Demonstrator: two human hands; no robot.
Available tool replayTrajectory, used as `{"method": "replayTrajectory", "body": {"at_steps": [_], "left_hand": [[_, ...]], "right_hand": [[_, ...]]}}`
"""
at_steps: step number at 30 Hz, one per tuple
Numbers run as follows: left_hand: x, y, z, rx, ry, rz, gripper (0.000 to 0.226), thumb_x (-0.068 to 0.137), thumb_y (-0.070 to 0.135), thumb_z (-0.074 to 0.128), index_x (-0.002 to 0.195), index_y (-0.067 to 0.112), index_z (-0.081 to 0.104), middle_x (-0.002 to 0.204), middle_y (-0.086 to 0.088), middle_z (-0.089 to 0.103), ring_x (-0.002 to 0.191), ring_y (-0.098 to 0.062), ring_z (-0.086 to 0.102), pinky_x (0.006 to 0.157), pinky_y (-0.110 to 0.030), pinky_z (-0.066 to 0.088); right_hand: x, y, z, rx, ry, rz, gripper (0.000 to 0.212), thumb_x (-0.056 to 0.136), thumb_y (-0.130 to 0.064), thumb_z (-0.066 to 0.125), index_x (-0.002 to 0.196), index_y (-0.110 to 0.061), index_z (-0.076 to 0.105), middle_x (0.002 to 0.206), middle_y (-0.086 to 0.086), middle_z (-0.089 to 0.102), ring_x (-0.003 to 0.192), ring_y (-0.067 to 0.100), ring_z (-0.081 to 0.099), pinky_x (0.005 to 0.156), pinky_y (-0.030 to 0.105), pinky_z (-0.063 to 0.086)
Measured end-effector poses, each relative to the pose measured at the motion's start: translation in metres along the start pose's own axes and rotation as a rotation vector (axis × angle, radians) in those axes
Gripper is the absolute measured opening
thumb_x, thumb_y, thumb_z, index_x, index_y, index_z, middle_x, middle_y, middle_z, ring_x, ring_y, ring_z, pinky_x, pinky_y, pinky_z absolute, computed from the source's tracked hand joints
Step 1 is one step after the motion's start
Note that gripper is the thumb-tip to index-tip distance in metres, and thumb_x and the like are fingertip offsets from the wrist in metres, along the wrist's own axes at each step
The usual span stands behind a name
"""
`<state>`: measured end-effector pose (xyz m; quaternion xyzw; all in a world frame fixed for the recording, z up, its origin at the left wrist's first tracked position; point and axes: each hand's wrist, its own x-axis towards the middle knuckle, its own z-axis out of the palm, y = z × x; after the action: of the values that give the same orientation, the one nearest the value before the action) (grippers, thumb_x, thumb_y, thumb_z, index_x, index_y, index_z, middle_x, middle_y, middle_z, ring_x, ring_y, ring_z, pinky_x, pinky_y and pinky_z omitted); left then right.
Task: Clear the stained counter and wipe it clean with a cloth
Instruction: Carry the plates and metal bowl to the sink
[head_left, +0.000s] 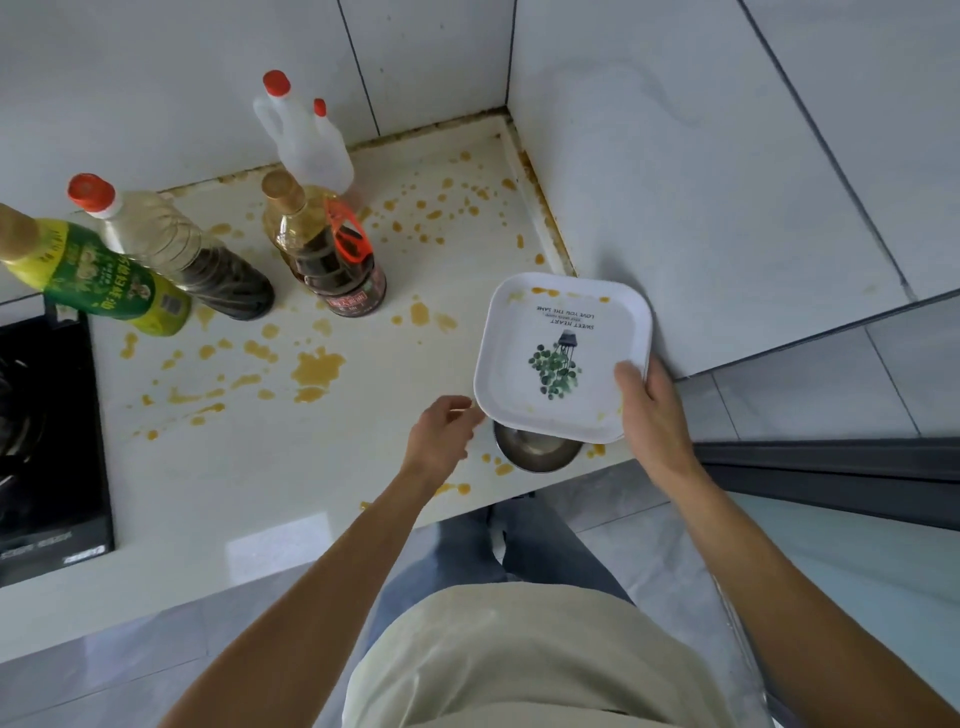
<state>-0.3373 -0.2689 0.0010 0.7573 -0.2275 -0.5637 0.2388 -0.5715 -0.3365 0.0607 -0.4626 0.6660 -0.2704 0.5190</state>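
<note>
The cream counter (332, 467) is spattered with yellow-brown stains. My right hand (652, 410) grips the near right corner of a square white plate (563, 332) printed with a green plant, holding it above the counter's right end. A small metal bowl (537, 452) sits on the counter under the plate's near edge, partly hidden by it. My left hand (441, 431) hovers just left of the plate's near left corner with loosely curled fingers, holding nothing. No cloth is in view.
Several sauce and oil bottles stand at the back left: a green-labelled one (104, 280), a dark-sauce bottle (208, 265), a red-handled one (327, 254) and a white jug (306, 135). A black stove (47, 441) lies at the left. Tiled walls close the corner.
</note>
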Motion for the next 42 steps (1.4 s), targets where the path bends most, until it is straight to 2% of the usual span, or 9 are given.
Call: {"method": "replayTrajectory", "body": {"at_steps": [4, 10, 13, 16, 22, 28, 31, 35, 42], "left_hand": [[0.001, -0.005, 0.031, 0.123, -0.057, -0.008, 0.032, 0.089, 0.040, 0.068, 0.118, 0.026, 0.064, 0.104, 0.004, 0.073, 0.086, -0.020, 0.069, 0.073, -0.036, 0.058], [0.010, -0.006, 0.052, 0.108, -0.032, -0.037, 0.008, 0.091, 0.022, 0.059, 0.095, 0.024, 0.066, 0.082, 0.003, 0.069, 0.072, -0.022, 0.067, 0.059, -0.027, 0.049], [0.011, -0.009, 0.052, 0.066, -0.056, -0.048, 0.015, 0.094, 0.020, 0.058, 0.101, 0.018, 0.070, 0.084, -0.001, 0.071, 0.066, -0.023, 0.069, 0.066, -0.032, 0.055], [0.003, -0.016, 0.041, -0.039, -0.069, -0.066, 0.025, 0.092, 0.012, 0.058, 0.112, 0.019, 0.072, 0.098, -0.001, 0.077, 0.077, -0.024, 0.076, 0.056, -0.024, 0.057], [-0.016, -0.043, -0.003, -0.249, -0.017, -0.101, 0.022, 0.090, 0.002, 0.061, 0.106, 0.014, 0.070, 0.093, -0.004, 0.075, 0.074, -0.019, 0.072, 0.066, -0.033, 0.063], [-0.043, -0.080, -0.061, -0.469, 0.073, -0.166, 0.025, 0.092, 0.003, 0.062, 0.114, 0.012, 0.067, 0.100, -0.007, 0.075, 0.087, -0.023, 0.073, 0.065, -0.030, 0.061], [-0.061, -0.102, -0.083, -0.562, 0.161, -0.177, 0.023, 0.094, 0.006, 0.062, 0.115, 0.012, 0.067, 0.101, -0.009, 0.073, 0.089, -0.025, 0.071, 0.064, -0.031, 0.061], [-0.085, -0.131, -0.097, -0.685, 0.292, -0.212, 0.023, 0.095, 0.005, 0.058, 0.117, 0.007, 0.065, 0.102, -0.014, 0.070, 0.089, -0.029, 0.072, 0.069, -0.036, 0.063], [-0.135, -0.184, -0.069, -0.986, 0.554, -0.287, 0.012, 0.094, 0.004, 0.058, 0.105, 0.005, 0.063, 0.088, -0.010, 0.065, 0.080, -0.022, 0.068, 0.062, -0.032, 0.060]], "right_hand": [[0.000, 0.001, 0.000, 0.042, 0.009, 0.021, 0.030, 0.108, -0.027, 0.044, 0.136, -0.030, 0.054, 0.114, -0.021, 0.066, 0.107, -0.001, 0.062, 0.077, 0.023, 0.051], [0.005, 0.000, 0.008, 0.091, 0.042, 0.035, 0.019, 0.106, -0.027, 0.045, 0.117, -0.036, 0.058, 0.106, -0.020, 0.070, 0.089, -0.011, 0.066, 0.064, 0.010, 0.052], [0.007, -0.001, 0.010, 0.086, 0.044, 0.040, 0.021, 0.106, -0.026, 0.045, 0.121, -0.029, 0.059, 0.109, -0.016, 0.070, 0.091, -0.009, 0.067, 0.065, 0.011, 0.052], [0.006, -0.003, 0.011, 0.077, 0.048, 0.040, 0.022, 0.104, -0.026, 0.046, 0.120, -0.031, 0.060, 0.110, -0.015, 0.071, 0.098, -0.001, 0.067, 0.068, 0.017, 0.054], [0.007, -0.003, 0.014, 0.051, 0.082, 0.072, 0.020, 0.099, -0.032, 0.047, 0.112, -0.033, 0.062, 0.109, -0.006, 0.072, 0.100, 0.015, 0.068, 0.078, 0.036, 0.057], [-0.001, 0.004, 0.023, 0.009, 0.057, 0.087, 0.013, 0.091, -0.042, 0.048, 0.094, -0.045, 0.061, 0.092, -0.022, 0.070, 0.083, -0.005, 0.066, 0.067, 0.028, 0.049], [-0.005, 0.011, 0.030, -0.050, 0.001, 0.096, 0.021, 0.089, -0.044, 0.048, 0.103, -0.043, 0.063, 0.106, -0.015, 0.071, 0.097, 0.009, 0.066, 0.073, 0.033, 0.051], [-0.008, 0.015, 0.041, -0.162, -0.123, 0.059, 0.022, 0.095, -0.040, 0.045, 0.105, -0.049, 0.061, 0.111, -0.017, 0.068, 0.098, 0.003, 0.064, 0.073, 0.032, 0.051], [0.007, 0.010, 0.067, -0.430, -0.428, -0.040, 0.018, 0.104, -0.031, 0.044, 0.114, -0.025, 0.059, 0.104, -0.006, 0.068, 0.090, 0.010, 0.063, 0.064, 0.031, 0.047]]}}
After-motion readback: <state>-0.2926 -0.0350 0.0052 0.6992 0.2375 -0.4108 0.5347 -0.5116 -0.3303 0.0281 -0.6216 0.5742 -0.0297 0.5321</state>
